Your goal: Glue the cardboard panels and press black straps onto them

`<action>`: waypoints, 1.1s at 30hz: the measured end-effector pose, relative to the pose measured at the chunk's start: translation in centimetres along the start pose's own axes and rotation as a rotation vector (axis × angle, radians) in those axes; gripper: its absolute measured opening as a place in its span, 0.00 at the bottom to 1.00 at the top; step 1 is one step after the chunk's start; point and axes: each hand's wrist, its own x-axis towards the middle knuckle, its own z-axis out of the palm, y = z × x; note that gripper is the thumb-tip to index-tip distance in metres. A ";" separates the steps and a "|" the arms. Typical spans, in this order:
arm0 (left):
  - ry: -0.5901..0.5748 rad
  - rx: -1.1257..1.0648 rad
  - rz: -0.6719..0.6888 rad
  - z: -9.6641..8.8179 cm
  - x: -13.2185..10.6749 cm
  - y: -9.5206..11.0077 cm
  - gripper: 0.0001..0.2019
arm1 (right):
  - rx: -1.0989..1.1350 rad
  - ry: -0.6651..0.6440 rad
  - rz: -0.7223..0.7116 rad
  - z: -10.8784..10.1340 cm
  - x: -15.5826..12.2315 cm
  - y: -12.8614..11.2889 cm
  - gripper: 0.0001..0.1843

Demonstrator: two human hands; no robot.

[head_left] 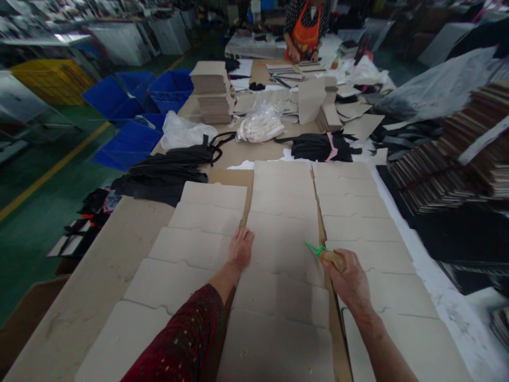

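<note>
Three columns of overlapping grey-beige cardboard sheets (286, 297) lie on the table, several in each column. My left hand (240, 248) rests at the gap between the left and middle columns, its fingers curled together at the sheet edges. Whatever may be under those fingertips is hidden. In my right hand (353, 278) is a yellowish squeeze bottle (333, 260) with a pointed green nozzle. It is tilted, the nozzle aimed left, over the right side of the middle column. Whether the tip touches the cardboard I cannot tell.
Black strap bundles (167, 172) lie beyond the columns, near a plastic-wrapped bundle (260, 124) and a tall cardboard stack (212, 93). Bound boards (433, 175) crowd the right side. Blue bins (170, 87) stand on the floor at left. A person in an orange apron (305, 32) works opposite.
</note>
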 end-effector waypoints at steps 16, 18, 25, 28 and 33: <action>0.083 0.013 0.114 0.8 -0.5 -0.7 0.21 | 0.566 -0.163 0.170 6.7 0.3 -5.6 0.31; 0.102 0.008 0.120 1.2 -0.5 -0.8 0.22 | 0.422 -0.170 0.031 7.4 0.3 -6.2 0.26; 0.172 -0.001 0.100 2.1 -0.6 -1.1 0.22 | 0.281 -0.183 -0.179 9.1 0.6 -7.8 0.19; 0.188 -0.002 0.095 2.2 -0.7 -1.1 0.22 | 0.247 -0.203 -0.219 9.4 0.8 -8.2 0.18; 0.198 -0.010 0.093 2.3 -0.7 -1.2 0.23 | 0.166 -0.206 -0.316 9.1 1.2 -9.3 0.14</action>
